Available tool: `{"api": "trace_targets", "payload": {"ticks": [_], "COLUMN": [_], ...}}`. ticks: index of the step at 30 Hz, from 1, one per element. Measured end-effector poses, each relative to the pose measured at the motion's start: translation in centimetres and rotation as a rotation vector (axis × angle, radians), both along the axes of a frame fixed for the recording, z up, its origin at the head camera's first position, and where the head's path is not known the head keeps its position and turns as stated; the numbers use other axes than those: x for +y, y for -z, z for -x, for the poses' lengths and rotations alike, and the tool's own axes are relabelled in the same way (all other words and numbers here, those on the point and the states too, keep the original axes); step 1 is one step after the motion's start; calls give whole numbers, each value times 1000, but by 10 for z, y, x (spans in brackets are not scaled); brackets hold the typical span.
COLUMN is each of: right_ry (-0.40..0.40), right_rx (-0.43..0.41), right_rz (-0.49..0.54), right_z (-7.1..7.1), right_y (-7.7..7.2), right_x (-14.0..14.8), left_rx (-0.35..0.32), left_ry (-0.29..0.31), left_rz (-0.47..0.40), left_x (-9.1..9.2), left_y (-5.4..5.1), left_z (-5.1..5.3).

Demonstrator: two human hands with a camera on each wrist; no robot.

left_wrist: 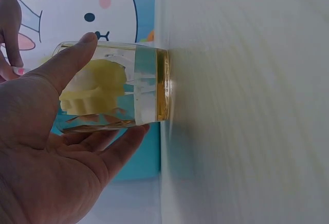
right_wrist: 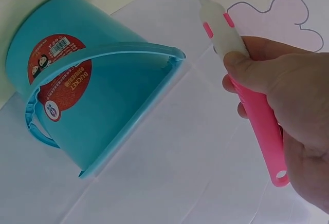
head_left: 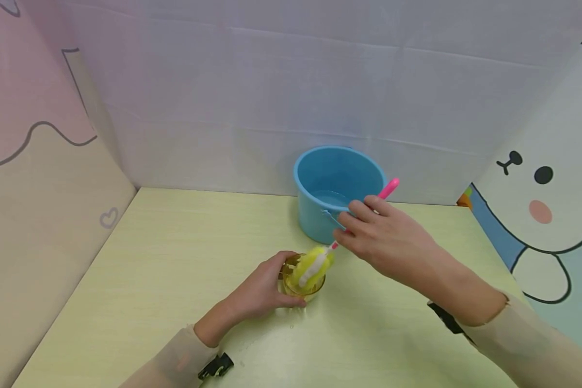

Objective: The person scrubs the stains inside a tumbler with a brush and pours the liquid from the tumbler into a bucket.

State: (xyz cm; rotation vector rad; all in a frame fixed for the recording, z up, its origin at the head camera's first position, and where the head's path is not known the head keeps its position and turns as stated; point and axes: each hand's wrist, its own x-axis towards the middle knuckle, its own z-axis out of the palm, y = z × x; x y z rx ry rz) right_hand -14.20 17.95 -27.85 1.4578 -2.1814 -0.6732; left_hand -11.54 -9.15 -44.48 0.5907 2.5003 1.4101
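Observation:
A clear amber-tinted glass (left_wrist: pixel 145 85) stands upright on the table, my left hand (head_left: pixel 259 288) curled round its side, thumb and fingers on opposite sides. Inside the glass is the yellow and white sponge head (head_left: pixel 312 268) of a brush. My right hand (head_left: pixel 393 240) grips the brush's pink and white handle (right_wrist: pixel 259 118) from above, thumb against the white part in the right wrist view. The handle slants up to the right, its pink end (head_left: pixel 389 188) standing out past the fingers.
A blue bucket (head_left: pixel 315 215) with a thin handle stands just behind the glass, near the back wall; a little clear liquid seems to lie in its bottom. Its side bears a red label (right_wrist: pixel 72 88). Small wet drops dot the table (head_left: pixel 150 280) before the glass. Printed cloth walls surround the table.

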Motion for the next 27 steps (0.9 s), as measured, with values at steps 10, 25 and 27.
{"api": "trace_targets", "payload": {"ticks": [10,25,27], "right_ry": [-3,-32,-32], "right_rx": [-36,-80,-81], "right_rz": [13,40,39], "right_z": [-4,0,0], "right_y": [-12,-12,-11], "right_x": [6,6,6], "left_rx": [-5,-1,3], "left_ry": [-11,-7,-5], "left_rz": [21,25,21], "left_x": [2,1,1], "left_y": [-9,-10,-9], "left_z": [-2,0,0]}}
